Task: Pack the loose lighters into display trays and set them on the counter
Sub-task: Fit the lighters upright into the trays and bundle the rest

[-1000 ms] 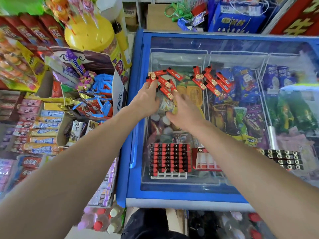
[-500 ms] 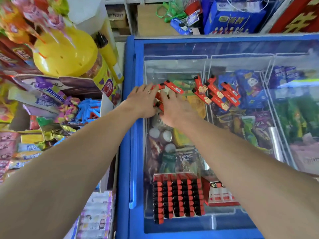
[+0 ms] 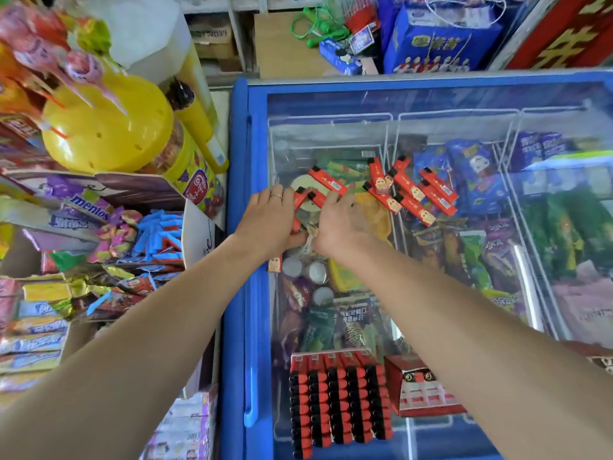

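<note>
On the freezer lid (image 3: 331, 101), both hands work close together over the loose lighters (image 3: 409, 190). The left hand (image 3: 270, 220) curls round a few red ones, one poking out below its wrist and others jutting past its fingertips. The right hand (image 3: 343, 225) pinches a lighter (image 3: 320, 198) at its top end, fingers bent down onto the glass. More lighters lie scattered just right of the hands, one alone just beyond them. Nearer the camera, a full tray (image 3: 338, 400) of lighters sits on the glass, and a red box (image 3: 423, 391) stands just right of it, partly behind the right forearm.
</note>
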Available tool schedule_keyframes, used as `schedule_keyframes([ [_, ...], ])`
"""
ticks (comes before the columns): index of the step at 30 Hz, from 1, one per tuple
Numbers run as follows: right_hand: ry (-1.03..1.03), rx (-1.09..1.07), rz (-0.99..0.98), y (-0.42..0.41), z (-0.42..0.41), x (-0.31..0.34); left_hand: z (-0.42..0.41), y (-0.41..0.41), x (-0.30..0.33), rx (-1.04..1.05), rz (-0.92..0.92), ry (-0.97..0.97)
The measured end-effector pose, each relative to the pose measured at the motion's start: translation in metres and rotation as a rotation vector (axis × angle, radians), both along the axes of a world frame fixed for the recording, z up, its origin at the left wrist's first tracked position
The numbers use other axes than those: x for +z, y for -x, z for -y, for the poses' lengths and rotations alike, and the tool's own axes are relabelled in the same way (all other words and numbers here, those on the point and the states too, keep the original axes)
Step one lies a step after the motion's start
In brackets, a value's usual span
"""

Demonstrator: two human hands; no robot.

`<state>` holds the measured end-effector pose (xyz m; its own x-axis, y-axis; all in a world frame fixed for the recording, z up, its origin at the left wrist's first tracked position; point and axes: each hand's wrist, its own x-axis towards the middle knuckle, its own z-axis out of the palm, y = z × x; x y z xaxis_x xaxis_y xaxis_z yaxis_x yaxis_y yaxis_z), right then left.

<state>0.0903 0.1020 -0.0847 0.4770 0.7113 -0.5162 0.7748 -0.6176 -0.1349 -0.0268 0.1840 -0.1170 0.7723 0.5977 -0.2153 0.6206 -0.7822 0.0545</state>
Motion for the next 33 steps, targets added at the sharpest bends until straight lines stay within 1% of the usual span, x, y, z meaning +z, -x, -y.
schedule_keyframes([
  [5,-0.089,-0.078,-0.093,-0.006,0.014,0.001,0.012,0.011,-0.014,-0.030,0.080,-0.164],
  [10,-0.167,-0.119,-0.135,-0.011,0.033,-0.001,0.011,0.012,-0.014,-0.065,0.097,-0.226],
  [14,-0.182,-0.190,-0.151,-0.017,0.045,-0.002,0.009,0.016,-0.012,-0.110,0.129,-0.304],
  [18,-0.185,-0.308,-0.292,-0.028,0.047,-0.001,0.003,0.022,-0.008,-0.149,0.170,-0.338],
  [22,-0.201,-0.412,-0.474,-0.039,0.042,0.010,-0.001,0.024,0.003,-0.139,0.144,-0.255],
  [24,-0.239,-0.466,-0.532,-0.045,0.034,0.015,-0.004,0.025,0.014,-0.206,0.144,-0.159],
  [26,-0.276,-0.516,-0.562,-0.050,0.024,0.016,-0.008,0.030,0.025,-0.298,0.098,-0.009],
  [28,-0.289,-0.500,-0.547,-0.052,0.017,0.016,-0.011,0.036,0.036,-0.400,0.005,0.078],
  [30,-0.294,-0.406,-0.468,-0.051,0.014,0.014,-0.013,0.042,0.043,-0.495,-0.075,0.060],
  [33,-0.286,-0.116,-0.171,-0.050,0.009,0.008,-0.010,0.042,0.044,-0.645,-0.140,0.010],
])
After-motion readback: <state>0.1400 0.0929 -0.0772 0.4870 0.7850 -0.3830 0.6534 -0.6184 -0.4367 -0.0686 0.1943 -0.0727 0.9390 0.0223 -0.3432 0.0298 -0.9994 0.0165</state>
